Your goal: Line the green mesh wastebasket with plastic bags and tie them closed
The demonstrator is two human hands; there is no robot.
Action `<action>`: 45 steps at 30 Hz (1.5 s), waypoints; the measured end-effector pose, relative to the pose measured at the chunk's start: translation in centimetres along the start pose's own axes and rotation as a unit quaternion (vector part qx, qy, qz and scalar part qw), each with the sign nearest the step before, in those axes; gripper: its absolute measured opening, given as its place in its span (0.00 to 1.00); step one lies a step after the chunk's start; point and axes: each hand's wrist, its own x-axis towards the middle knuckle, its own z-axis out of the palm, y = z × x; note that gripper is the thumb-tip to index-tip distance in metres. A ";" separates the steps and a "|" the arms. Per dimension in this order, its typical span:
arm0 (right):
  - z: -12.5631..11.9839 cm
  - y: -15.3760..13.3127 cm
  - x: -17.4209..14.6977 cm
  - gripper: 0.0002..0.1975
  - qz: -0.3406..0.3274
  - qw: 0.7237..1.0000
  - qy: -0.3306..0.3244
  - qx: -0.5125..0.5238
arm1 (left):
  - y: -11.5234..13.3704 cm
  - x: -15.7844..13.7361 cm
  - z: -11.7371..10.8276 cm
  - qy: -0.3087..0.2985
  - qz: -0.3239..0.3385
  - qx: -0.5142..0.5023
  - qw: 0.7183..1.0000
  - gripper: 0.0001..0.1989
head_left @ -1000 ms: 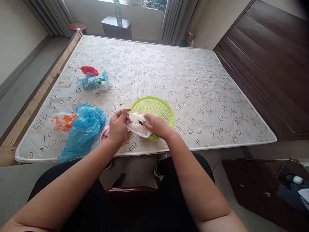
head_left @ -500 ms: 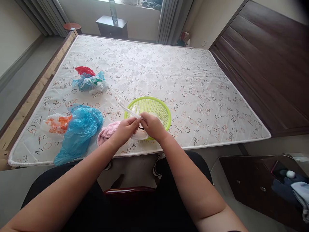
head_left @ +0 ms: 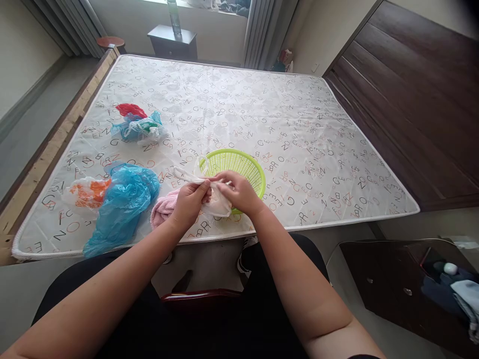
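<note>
A thin white plastic bag (head_left: 217, 202) is bunched between my two hands, its handles sticking out up and to the left. My left hand (head_left: 193, 198) pinches the gathered part of the bag. My right hand (head_left: 239, 190) is closed on the same bag from the other side, its fingertips partly hidden by the plastic. Under and behind my hands stands a lime-green plastic basket (head_left: 258, 172) on the mattress. A pink cloth (head_left: 163, 207) lies beside my left wrist, partly covered by it.
The letter-printed mattress (head_left: 299, 129) spreads ahead. A crumpled blue plastic bag (head_left: 130, 194) and an orange-and-white bag (head_left: 90, 192) lie at the left; red (head_left: 130, 110) and pale-blue bags (head_left: 136, 129) lie farther back. A dark headboard (head_left: 411, 99) rises at the right.
The white bag has shifted left and is bunched more widely between my hands, with its handles now lower. My right hand has turned a little and its fingers have spread along the bag.
</note>
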 end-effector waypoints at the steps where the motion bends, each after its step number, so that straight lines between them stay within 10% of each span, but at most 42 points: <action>1: -0.3 0.1 0.1 0.13 0.023 0.999 0.009 0.045 | 0.0 0.0 0.0 -0.008 -0.005 -0.007 1.000 0.15; 8: -0.9 0.8 0.6 0.22 0.049 0.988 -0.034 0.144 | 1.1 -0.6 -0.2 -0.223 -0.094 0.093 0.966 0.19; 18: -1.3 0.8 0.5 0.19 -0.043 0.992 -0.068 -0.095 | 2.1 -0.6 -0.7 -0.265 -0.065 0.150 0.950 0.19; 34: -2.5 1.3 0.7 0.12 0.134 0.975 -0.012 0.179 | -0.4 -0.5 0.4 -0.078 -0.035 0.037 0.996 0.16; 45: -1.7 2.8 1.3 0.12 0.114 0.936 0.125 0.307 | 0.8 -0.4 0.4 -0.116 -0.069 0.124 0.983 0.15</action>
